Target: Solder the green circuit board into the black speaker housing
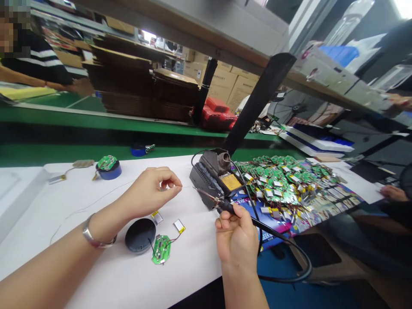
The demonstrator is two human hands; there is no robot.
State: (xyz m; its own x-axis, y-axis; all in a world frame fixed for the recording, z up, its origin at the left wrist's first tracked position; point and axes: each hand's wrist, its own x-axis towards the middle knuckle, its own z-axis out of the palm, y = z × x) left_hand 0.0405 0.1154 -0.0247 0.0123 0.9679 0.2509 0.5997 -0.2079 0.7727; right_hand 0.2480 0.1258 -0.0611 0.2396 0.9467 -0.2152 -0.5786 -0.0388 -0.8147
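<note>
One thin wire point(96, 201) curls over the tabletop point(193, 266) left of the left hand point(154, 186), whose thumb and forefinger are pinched together on it; it looks light and limp, so a grip near the free end should steer it best. On the near side of that hand sits a dark cup point(140, 236), probably hard and smooth, to be taken by the rim. Beside it, between the hands, a green board point(162, 249) lies flat, likely light and stiff, best held by its edges; the leads point(175, 237) to its small cell point(179, 225) seem fragile and poor handles. Farther off, also between the hands, is a bulky stand point(206, 182). The right hand point(237, 231) has its fingers curled around the iron point(227, 206) by the dark handle; the metal end, pointing left, may be hot, and the thick cable point(304, 257) could tug. Right of that hand lies a heap of boards point(277, 180).
</note>
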